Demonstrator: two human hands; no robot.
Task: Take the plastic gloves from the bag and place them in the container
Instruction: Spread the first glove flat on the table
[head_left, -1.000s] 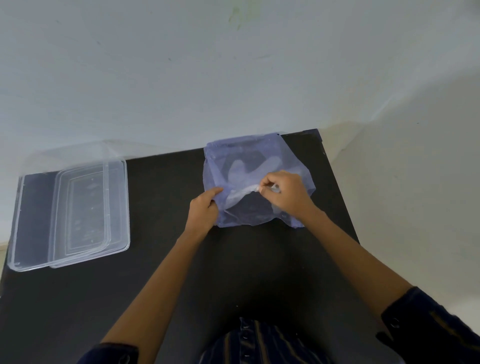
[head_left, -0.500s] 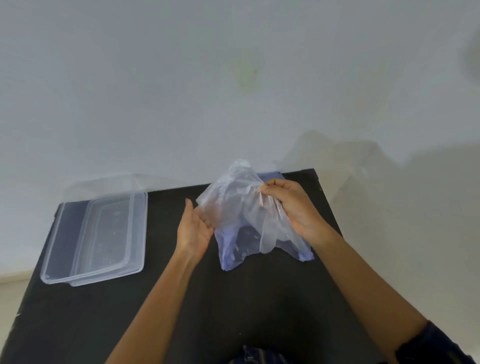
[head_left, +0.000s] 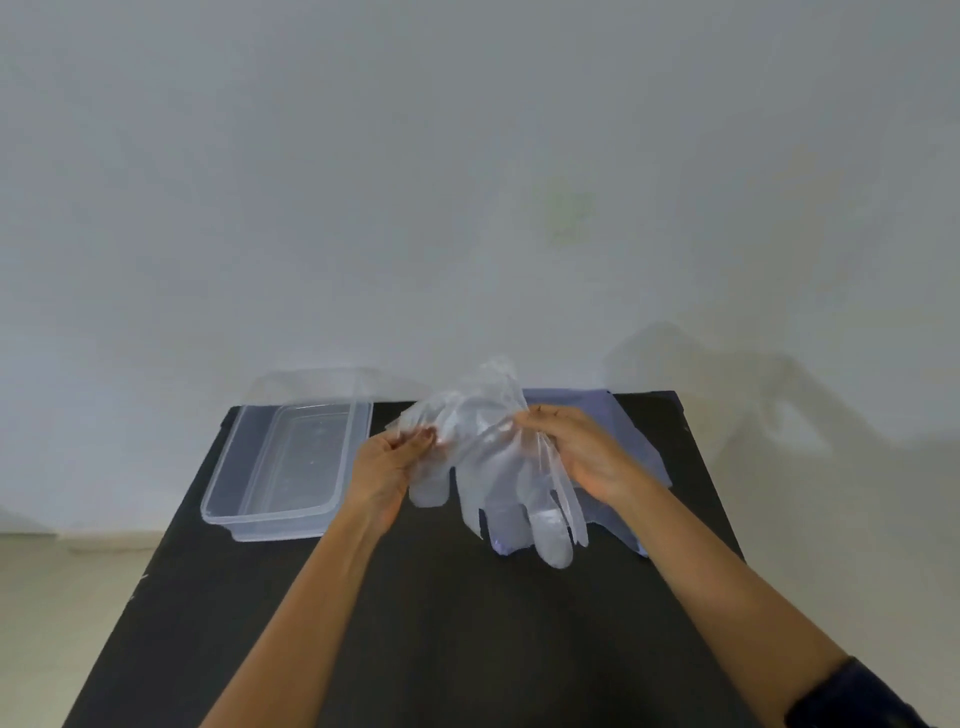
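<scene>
You have the plastic gloves (head_left: 491, 462) up off the surface (head_left: 415, 623), held between both hands in front of you. Your left hand (head_left: 387, 467) pinches the cuff side of the film with its fingers (head_left: 423, 436) pressed together on it; your right hand (head_left: 576, 454) grips the other side, fingers (head_left: 535, 418) closed over a bunch of the plastic. The glove fingers hang down loose toward the surface. How many gloves are in the bunch is hard to say, the layers are see-through and overlap.

Handling, as a judgement: very light, thin, floppy film, no stiffness at all, probably clingy and slippery between layers, so single gloves may slide out of the stack. Hold it at the cuff where the layers bunch, not by a dangling finger.

The bag (head_left: 623, 431) lies flat on the surface behind your right hand, partly under the gloves. The container (head_left: 291, 462) sits open on the surface just left of your left hand, apparently with nothing in it. Gloves are not in it yet.
</scene>
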